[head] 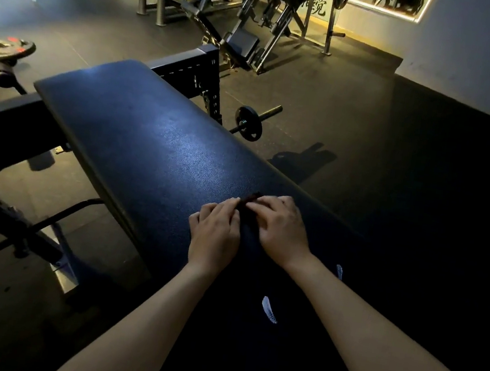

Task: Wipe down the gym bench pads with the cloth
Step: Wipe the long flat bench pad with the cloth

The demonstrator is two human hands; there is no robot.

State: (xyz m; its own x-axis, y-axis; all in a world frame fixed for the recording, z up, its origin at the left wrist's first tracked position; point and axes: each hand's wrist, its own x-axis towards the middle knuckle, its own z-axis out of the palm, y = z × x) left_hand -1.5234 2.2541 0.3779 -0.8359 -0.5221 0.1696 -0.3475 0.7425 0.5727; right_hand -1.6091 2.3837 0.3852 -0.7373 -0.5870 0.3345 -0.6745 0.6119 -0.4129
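Note:
A long black padded gym bench pad point(137, 140) runs from the upper left toward me. Near its close end both hands rest side by side on the pad. My left hand point(216, 231) and my right hand point(281, 230) have curled fingers that pinch a small dark cloth point(249, 200) between them. Only a dark reddish strip of the cloth shows past the fingertips; the rest is hidden under the hands or lost in the dim light.
The bench's black steel frame point(11, 126) extends left and behind the pad. A small barbell with a plate point(248, 123) lies on the rubber floor to the right. Weight machines point(259, 16) stand at the back, a plate-loaded bar point(2, 53) at far left.

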